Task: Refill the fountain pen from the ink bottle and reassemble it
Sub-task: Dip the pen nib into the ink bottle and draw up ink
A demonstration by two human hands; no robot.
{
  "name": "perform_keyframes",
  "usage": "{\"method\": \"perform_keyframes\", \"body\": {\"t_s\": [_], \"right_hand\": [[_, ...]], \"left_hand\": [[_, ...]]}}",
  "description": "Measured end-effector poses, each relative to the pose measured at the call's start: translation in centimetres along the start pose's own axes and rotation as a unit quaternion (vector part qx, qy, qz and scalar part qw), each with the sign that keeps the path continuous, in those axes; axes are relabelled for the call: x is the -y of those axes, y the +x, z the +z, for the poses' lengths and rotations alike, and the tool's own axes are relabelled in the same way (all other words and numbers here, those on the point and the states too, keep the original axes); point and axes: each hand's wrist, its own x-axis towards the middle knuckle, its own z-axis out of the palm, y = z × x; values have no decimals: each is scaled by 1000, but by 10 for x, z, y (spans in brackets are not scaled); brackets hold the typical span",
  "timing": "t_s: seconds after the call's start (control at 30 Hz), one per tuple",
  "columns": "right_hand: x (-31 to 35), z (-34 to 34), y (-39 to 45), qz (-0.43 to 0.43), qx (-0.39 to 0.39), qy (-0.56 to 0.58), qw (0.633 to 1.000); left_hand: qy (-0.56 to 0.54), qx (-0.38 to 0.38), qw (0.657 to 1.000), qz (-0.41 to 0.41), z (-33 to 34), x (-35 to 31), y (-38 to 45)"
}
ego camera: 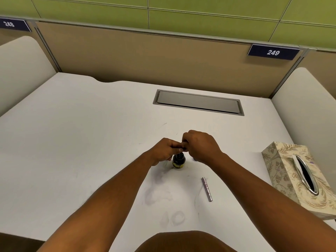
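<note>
Both hands (183, 148) pinch something above round dark ink bottle (178, 161).

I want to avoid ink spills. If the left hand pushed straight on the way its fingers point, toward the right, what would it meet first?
The right hand: the left hand already meets it fingertip to fingertip, just above the ink bottle. What they pinch is hidden.
</note>
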Motion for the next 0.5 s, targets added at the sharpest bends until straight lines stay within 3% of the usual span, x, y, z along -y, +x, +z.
{"method": "perform_keyframes", "body": {"t_s": [0.13,0.5], "right_hand": [[1,0,1,33,-6,18,999],[3,1,0,19,-9,11,1000]], "left_hand": [[4,1,1000,8,-1,0,0],[-7,-7,1000,1,-3,3,1]]}}
